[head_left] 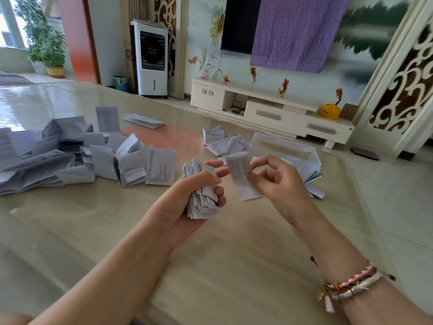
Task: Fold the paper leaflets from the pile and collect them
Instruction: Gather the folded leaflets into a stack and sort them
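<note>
My left hand (pixel 187 200) grips a thick stack of folded leaflets (pixel 202 195) above the middle of the table. My right hand (pixel 278 184) pinches a single narrow folded leaflet (pixel 241 177), held upright just to the right of the stack; my left forefinger reaches toward its upper edge. A big pile of white printed leaflets (pixel 70 156) lies spread over the left of the table. A smaller heap of folded leaflets (pixel 225 141) sits behind my hands.
A clear plastic box (pixel 284 148) stands on the table (pixel 210 254) behind my right hand, with a few leaflets beside it (pixel 314 181). One flat leaflet bundle (pixel 143 120) lies further back. The table's right edge runs close to my right arm.
</note>
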